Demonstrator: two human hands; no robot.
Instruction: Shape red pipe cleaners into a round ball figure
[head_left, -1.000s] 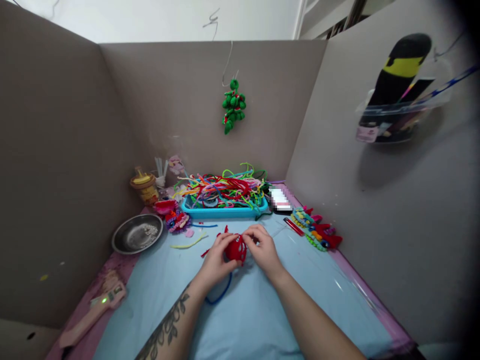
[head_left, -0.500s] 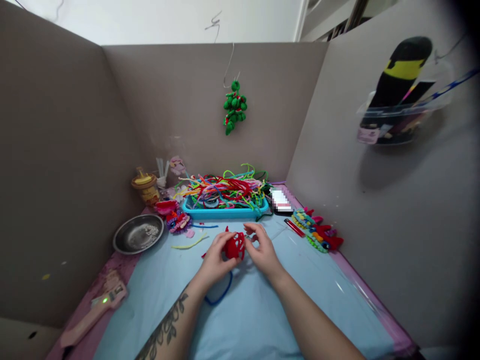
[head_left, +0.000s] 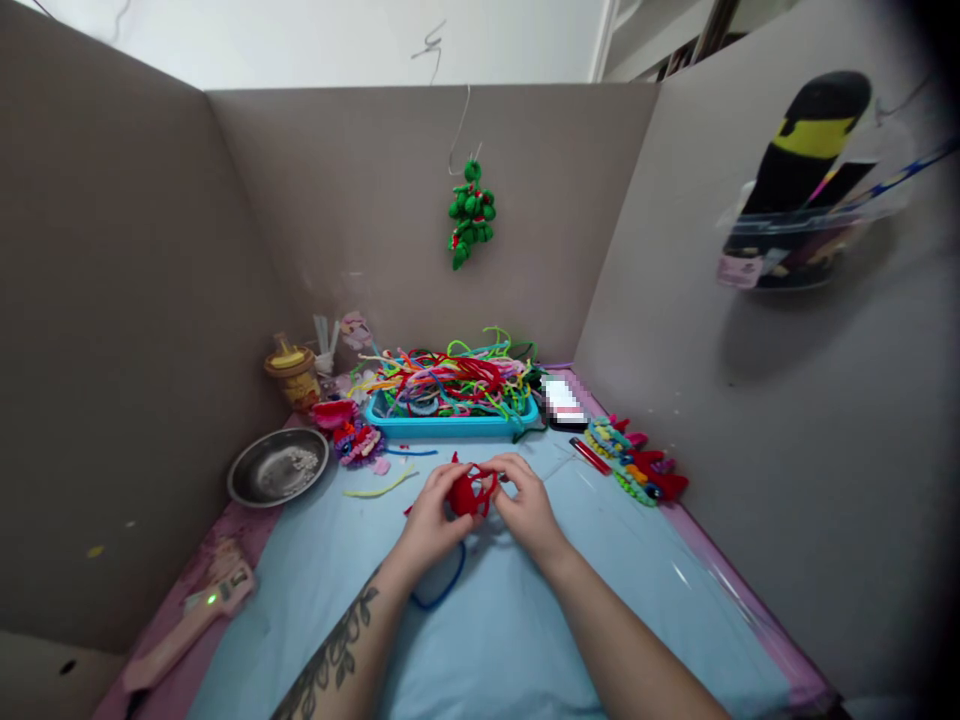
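A red openwork pipe-cleaner piece (head_left: 472,492), rounded with gaps in its side, is between my two hands above the blue cloth. My left hand (head_left: 433,515) is closed around its left side, fingers on top and thumb below. The fingertips of my right hand (head_left: 525,502) are pinched at its right edge, partly hiding what they grip. Under my left wrist, a blue pipe cleaner (head_left: 450,592) curves across the cloth. A yellow pipe cleaner (head_left: 381,488) lies left of my hands.
Behind my hands stands a blue tray (head_left: 450,428) heaped with coloured pipe cleaners. A metal bowl (head_left: 251,490) and a pink glue gun (head_left: 191,628) are at left. On the right lie a phone (head_left: 564,402), a red cutter (head_left: 590,456) and colourful pipe-cleaner figures (head_left: 634,462).
My right hand's fingers have closed in on the red piece's right edge and its index finger has come down over the top. The left hand keeps its hold.
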